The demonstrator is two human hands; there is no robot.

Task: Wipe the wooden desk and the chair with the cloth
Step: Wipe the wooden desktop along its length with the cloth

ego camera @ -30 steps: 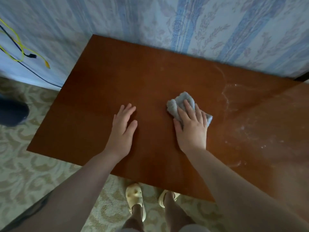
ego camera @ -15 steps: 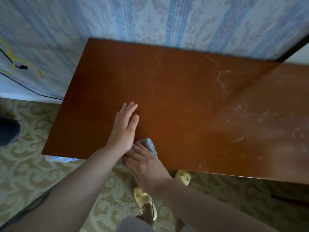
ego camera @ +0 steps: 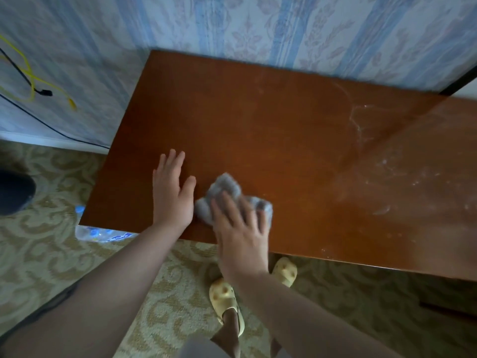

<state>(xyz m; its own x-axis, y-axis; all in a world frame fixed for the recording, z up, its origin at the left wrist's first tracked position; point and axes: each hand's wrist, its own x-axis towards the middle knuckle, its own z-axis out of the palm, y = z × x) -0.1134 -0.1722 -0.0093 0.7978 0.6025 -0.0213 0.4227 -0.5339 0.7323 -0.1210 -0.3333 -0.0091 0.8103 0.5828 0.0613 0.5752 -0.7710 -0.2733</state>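
The wooden desk (ego camera: 258, 120) stands against the wallpapered wall, reddish brown, with white dust and streaks on its right part (ego camera: 402, 171). A crumpled grey-blue cloth (ego camera: 224, 189) lies on the desk near the front edge. My right hand (ego camera: 240, 228) presses flat on the cloth with straight, spread fingers, blurred by motion. My left hand (ego camera: 173, 192) rests flat on the desk just left of the cloth, fingers straight. No chair is in view.
A plastic water bottle (ego camera: 95, 232) lies on the patterned carpet under the desk's front left corner. Yellow and black cables (ego camera: 33, 86) hang on the wall at left. A dark object (ego camera: 15, 195) sits at the left edge. My feet wear yellow slippers (ego camera: 224, 298).
My right hand swept the cloth from mid-desk to the front edge beside my left hand, then pushed it a little back onto the desk. My left hand stayed put.
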